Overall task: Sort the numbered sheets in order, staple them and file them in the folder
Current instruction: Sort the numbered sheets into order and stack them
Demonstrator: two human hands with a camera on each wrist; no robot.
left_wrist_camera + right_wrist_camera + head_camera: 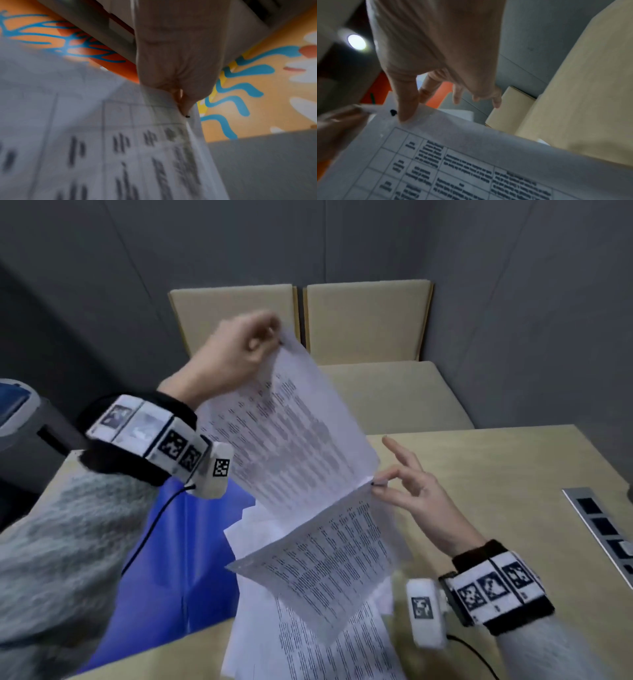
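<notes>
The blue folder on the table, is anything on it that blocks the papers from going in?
Yes. A loose pile of sheets overlaps the right part of the blue folder. The left hand and right hand each pinch a raised sheet above it.

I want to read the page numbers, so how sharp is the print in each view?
Head view: the raised sheet is motion-smeared, text unreadable. Left wrist view: characters streaked, the worst blur. Right wrist view: table lines clear, words soft; a ceiling light flares at upper left.

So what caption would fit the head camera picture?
Left hand and right hand each pinch a printed sheet above a blue folder.
</notes>
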